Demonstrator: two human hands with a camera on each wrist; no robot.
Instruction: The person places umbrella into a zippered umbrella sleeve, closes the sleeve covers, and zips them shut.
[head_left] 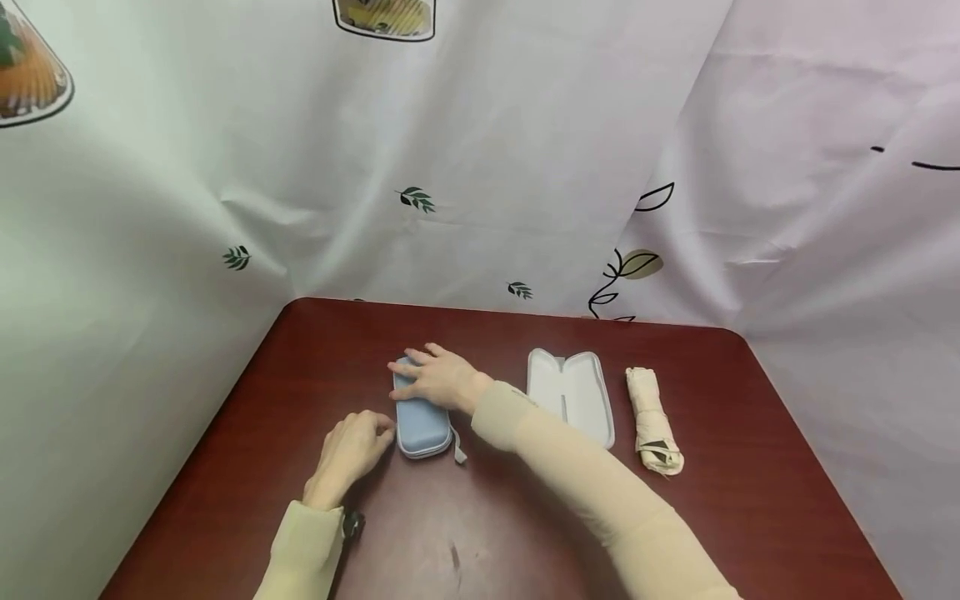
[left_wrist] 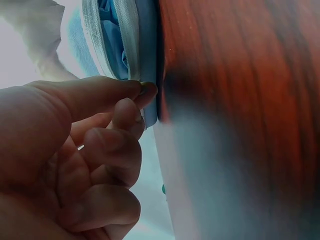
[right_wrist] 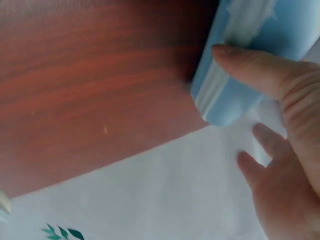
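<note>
A light blue zip case (head_left: 423, 427) lies on the table, with a pale strap tag (head_left: 460, 456) at its near right corner. In the left wrist view its zipper (left_wrist: 129, 42) is parted, showing blue lining inside. At the case's left side, my left hand (head_left: 352, 454) pinches the zipper between thumb and forefinger; the pull is hidden under the fingertips. The other left fingers are bent loosely. My right hand (head_left: 442, 379) presses on the far part of the case with spread, fairly straight fingers. Its thumb (right_wrist: 250, 67) rests on the zipped side.
Right of the case, a white case (head_left: 588, 392) lies spread open, partly hidden by my right forearm. Beyond it is a rolled cream cloth bundle (head_left: 652, 417) with a tie. The dark red table (head_left: 480, 517) meets patterned white curtains (head_left: 487, 167) at the back and sides.
</note>
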